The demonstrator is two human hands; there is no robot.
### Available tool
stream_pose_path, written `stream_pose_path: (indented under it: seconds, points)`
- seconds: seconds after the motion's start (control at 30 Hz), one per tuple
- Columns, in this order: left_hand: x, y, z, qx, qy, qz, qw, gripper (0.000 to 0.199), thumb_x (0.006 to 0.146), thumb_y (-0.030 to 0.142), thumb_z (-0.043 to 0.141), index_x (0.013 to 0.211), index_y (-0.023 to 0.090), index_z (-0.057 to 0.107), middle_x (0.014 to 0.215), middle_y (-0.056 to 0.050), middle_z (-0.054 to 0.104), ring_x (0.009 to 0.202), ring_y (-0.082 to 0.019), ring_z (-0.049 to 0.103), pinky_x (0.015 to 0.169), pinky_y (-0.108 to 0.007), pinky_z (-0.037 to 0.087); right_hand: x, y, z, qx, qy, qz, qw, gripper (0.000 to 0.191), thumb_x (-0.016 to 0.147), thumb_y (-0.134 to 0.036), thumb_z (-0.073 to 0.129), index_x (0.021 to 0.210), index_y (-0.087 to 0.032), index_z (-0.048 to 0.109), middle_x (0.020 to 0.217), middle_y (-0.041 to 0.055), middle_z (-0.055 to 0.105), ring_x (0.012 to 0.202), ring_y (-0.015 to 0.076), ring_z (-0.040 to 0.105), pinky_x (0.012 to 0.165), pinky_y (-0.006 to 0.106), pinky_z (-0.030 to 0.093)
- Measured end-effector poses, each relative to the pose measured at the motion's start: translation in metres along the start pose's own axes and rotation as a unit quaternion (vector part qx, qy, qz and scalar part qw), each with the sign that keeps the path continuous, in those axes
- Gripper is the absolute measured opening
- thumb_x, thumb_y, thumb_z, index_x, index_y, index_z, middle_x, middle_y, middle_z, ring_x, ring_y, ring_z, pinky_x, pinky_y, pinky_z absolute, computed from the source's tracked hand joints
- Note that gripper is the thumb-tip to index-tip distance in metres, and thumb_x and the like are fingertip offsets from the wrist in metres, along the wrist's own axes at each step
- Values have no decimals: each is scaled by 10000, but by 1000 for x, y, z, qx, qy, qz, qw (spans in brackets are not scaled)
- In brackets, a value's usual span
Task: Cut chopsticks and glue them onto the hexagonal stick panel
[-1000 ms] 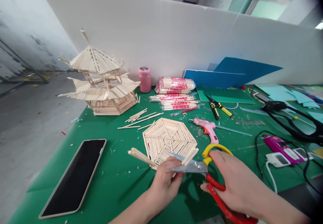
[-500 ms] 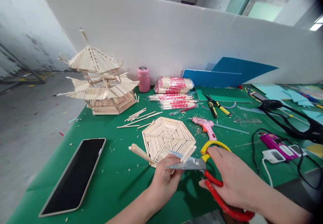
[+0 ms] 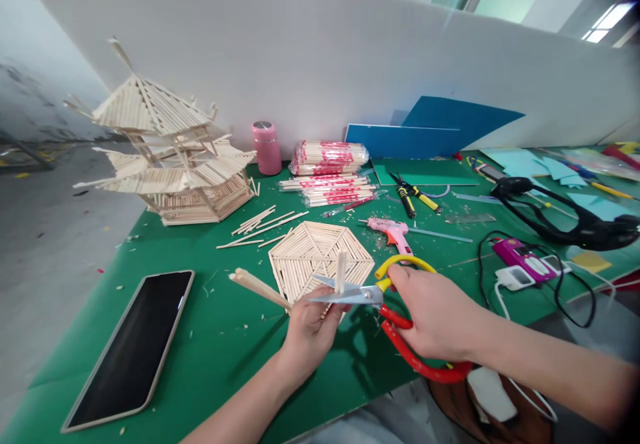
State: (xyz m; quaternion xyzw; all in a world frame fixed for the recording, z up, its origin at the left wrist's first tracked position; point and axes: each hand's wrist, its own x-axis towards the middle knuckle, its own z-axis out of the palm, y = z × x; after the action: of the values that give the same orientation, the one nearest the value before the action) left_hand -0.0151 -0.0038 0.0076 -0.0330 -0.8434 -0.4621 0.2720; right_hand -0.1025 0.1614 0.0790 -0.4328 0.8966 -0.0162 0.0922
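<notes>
My left hand pinches a short wooden stick, which stands upright near the close edge of a polygonal stick panel. My right hand grips scissors with one yellow and one red handle. The scissor blades are partly closed around the stick, just above my left fingers. At the panel's near left corner rises a slanting stick post. My left hand covers the panel's near edge, so I cannot tell whether the pinched stick is joined to it.
A stick pagoda model stands at the back left, beside a pink flask. Loose sticks, packs of chopsticks, a pink glue gun and pliers lie behind. A phone rests at the left.
The scissors have closed somewhat and now straddle the upright stick, which has turned more vertical. The camera view has shifted, moving everything left and slightly up.
</notes>
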Motion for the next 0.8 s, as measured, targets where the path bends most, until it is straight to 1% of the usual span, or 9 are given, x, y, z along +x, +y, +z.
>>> stream_pose_path:
  seconds: [0.2, 0.3, 0.43, 0.57, 0.7, 0.8]
  points:
    - [2, -2, 0, 24, 3, 22, 999, 215, 767, 122, 442, 628, 149, 603, 531, -6, 577, 480, -102, 550, 434, -172, 389, -2, 4, 5, -1, -5, 15, 1000, 224, 651, -314, 483, 802, -164, 414, 692, 72, 579, 599, 229, 556, 490, 306, 349]
    - [3, -3, 0, 26, 0, 23, 999, 202, 761, 111, 445, 642, 148, 604, 526, -5, 571, 475, -103, 544, 432, -176, 384, -3, 6, 5, 6, -4, 15, 1000, 225, 643, -300, 492, 805, -161, 420, 695, 73, 583, 603, 225, 555, 496, 306, 354]
    - [2, -3, 1, 12, 0, 28, 1000, 193, 757, 98, 444, 647, 158, 591, 536, -4, 571, 494, -106, 547, 433, -175, 392, -2, 3, 4, 15, 3, 11, 1000, 245, 666, -344, 485, 819, -163, 427, 737, 78, 574, 643, 229, 546, 526, 318, 380]
    - [0, -1, 3, -5, 3, 30, 1000, 188, 758, 87, 438, 656, 165, 575, 573, -6, 583, 522, -107, 554, 447, -174, 409, 0, -1, 4, 14, 33, -9, 999, 323, 656, -394, 500, 861, -153, 430, 808, 92, 549, 720, 240, 522, 608, 345, 405]
    - [1, -1, 4, 5, 12, 45, 999, 180, 748, 79, 448, 641, 165, 564, 564, 0, 578, 496, -99, 540, 437, -171, 395, 0, 0, 8, 15, 19, -2, 1000, 274, 633, -335, 503, 824, -157, 418, 764, 84, 551, 655, 221, 523, 555, 322, 400]
    - [1, -1, 4, 16, 15, 51, 998, 175, 742, 75, 454, 643, 165, 568, 552, 4, 574, 480, -97, 533, 431, -172, 389, -1, 5, 10, 18, 10, 1, 1000, 253, 636, -316, 496, 817, -157, 417, 727, 80, 563, 636, 224, 536, 541, 318, 390]
